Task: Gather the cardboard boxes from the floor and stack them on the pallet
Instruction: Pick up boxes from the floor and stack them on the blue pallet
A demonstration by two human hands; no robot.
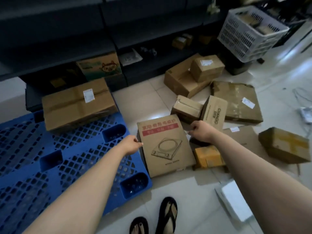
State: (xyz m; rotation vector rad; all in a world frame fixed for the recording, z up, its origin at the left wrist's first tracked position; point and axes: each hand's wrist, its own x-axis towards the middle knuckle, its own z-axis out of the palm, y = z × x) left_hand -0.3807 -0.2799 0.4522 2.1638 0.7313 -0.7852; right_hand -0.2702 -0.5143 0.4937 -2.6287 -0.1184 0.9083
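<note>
A flat cardboard box (pixel 164 147) with a red band and a cooktop drawing lies on the floor beside the blue plastic pallet (pixel 59 159). My left hand (pixel 132 144) grips its left edge and my right hand (pixel 199 132) grips its right edge. One large taped box (pixel 76 105) sits on the pallet's far corner. Several more cardboard boxes lie scattered on the tiles to the right: a small one (pixel 186 108), a printed upright one (pixel 214 114), a wide flat one (pixel 236 100) and a yellowish one (pixel 208 157).
Dark shelving (pixel 84 31) runs along the back with boxes on its lowest level. A white plastic crate (pixel 249 31) stands at the back right. A dented box (pixel 285 145) and a white flat item (pixel 234 205) lie at right. My sandalled feet (pixel 160 217) stand on the tiles.
</note>
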